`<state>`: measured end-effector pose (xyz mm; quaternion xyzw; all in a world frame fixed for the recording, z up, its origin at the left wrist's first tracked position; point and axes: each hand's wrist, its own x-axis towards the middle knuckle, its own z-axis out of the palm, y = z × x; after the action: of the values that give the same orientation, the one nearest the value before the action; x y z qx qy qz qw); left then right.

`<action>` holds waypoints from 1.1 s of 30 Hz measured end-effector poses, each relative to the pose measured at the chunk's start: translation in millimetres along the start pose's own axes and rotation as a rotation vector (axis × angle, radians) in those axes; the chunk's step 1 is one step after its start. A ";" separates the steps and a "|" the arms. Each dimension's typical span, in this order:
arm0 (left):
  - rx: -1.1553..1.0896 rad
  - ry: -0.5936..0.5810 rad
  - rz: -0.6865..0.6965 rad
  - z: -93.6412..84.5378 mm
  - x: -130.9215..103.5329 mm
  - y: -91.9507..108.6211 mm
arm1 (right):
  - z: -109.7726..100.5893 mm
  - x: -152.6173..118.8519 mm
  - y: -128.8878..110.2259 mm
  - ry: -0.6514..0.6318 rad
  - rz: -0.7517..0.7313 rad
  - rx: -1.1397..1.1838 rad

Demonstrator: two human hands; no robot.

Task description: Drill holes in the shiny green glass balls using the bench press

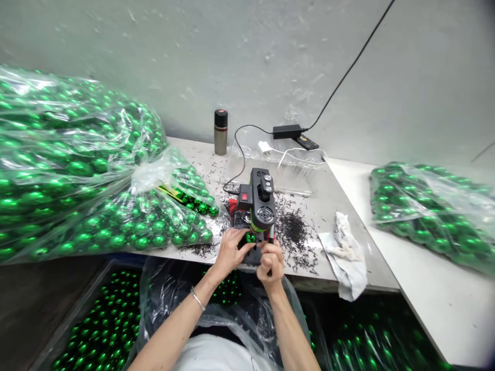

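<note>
A shiny green ball (250, 237), like a Christmas bauble, sits under the head of a small black bench machine (263, 206) with round vents and a red switch. My left hand (231, 249) is closed on the ball's left side, thumb and fingers around it. Just right of the ball, my right hand (271, 262) is curled around a dark, slim handle (271, 238) standing beside the machine. Whether that handle belongs to the machine cannot be made out. Many small black strips (293, 228) lie heaped and scattered around the machine's base.
A large clear bag of green balls (77, 170) fills the left, another bag (429, 211) the right. A bottle (220, 133), a power adapter (286, 131), a clear plastic tray (247, 172) and a white cloth (345, 257) are on the table. More balls (104, 314) fill containers below.
</note>
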<state>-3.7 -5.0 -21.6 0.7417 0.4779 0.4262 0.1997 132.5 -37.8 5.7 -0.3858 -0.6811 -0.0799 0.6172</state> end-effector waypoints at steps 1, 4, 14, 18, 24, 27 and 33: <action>-0.001 -0.001 -0.004 0.3 0.7 -0.1 | -1.0 2.2 -1.3 0.003 0.003 0.005; -0.009 -0.003 -0.016 2.0 3.8 -0.7 | -5.1 18.0 -11.0 0.079 0.069 0.044; 0.057 -0.056 0.124 -38.9 -39.7 6.4 | -21.9 83.5 -46.0 0.043 0.360 0.097; 0.278 0.017 0.061 -69.5 -21.0 -2.6 | -12.5 69.1 -42.5 0.134 0.348 0.118; 0.653 -0.154 -0.484 -90.8 72.2 -8.9 | -12.6 62.5 -39.8 0.103 0.324 0.127; 0.670 -0.259 -0.600 -87.6 94.6 -9.4 | -13.8 60.3 -39.0 0.091 0.314 0.125; 0.571 -0.281 -0.595 -79.7 88.1 -17.6 | -9.9 53.4 -37.0 0.127 0.312 0.152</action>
<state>-62.9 71.8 49.3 0.6479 0.7377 0.0957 0.1637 120.3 -46.3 69.7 -0.4332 -0.5766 0.0443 0.6913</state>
